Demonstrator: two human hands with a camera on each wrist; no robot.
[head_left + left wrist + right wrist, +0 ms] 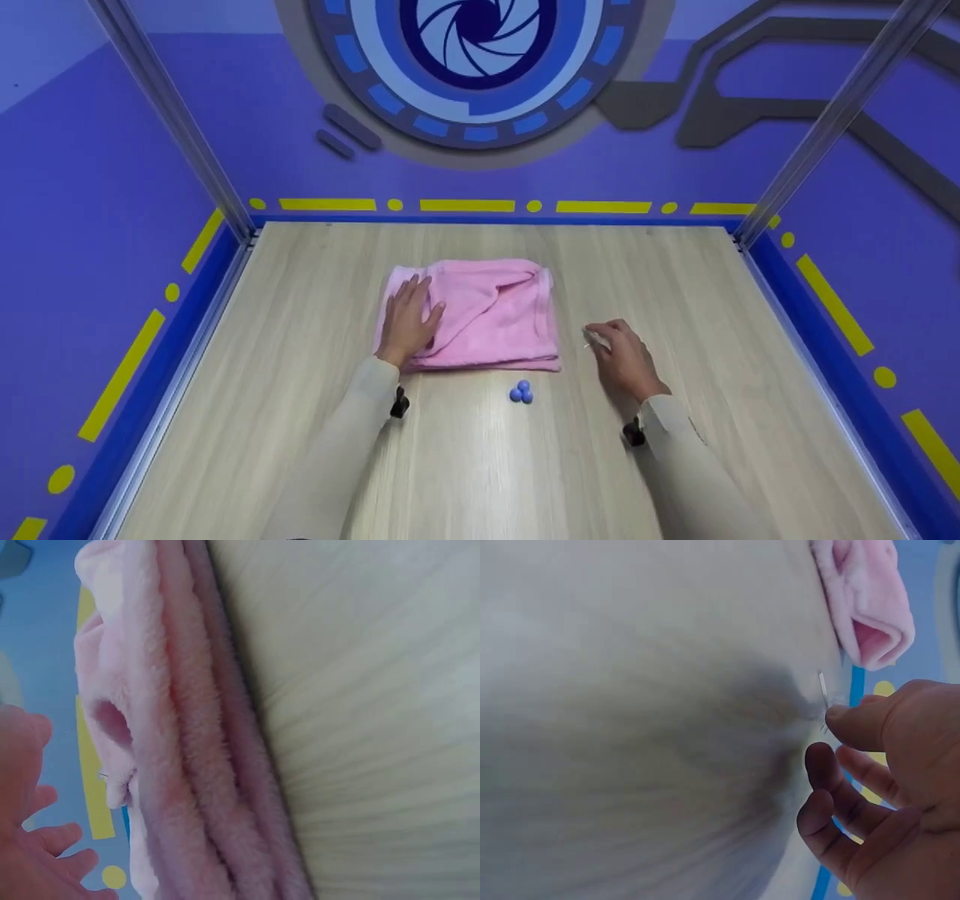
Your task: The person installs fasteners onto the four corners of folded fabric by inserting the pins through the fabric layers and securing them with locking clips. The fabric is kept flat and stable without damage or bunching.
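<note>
A folded pink fleece cloth [487, 322] lies on the table, its stacked layers [199, 720] showing along the near edge in the left wrist view. My left hand [409, 319] lies over the left part of the cloth, fingers stretched out toward its far edge. To the right of the cloth, my right hand [626, 360] pinches a small clear thing [824, 690] with a thin pale strip between thumb and fingertips, close over the table; its kind I cannot tell. Loosely curled lower fingers [817, 814] of that hand hold nothing.
Three small blue balls [521, 392] sit in a tight cluster just in front of the cloth's near edge. The wooden table [315, 450] is bounded by blue panels with yellow marks [465, 205] at the back and both sides, with metal posts [832, 124] in the corners.
</note>
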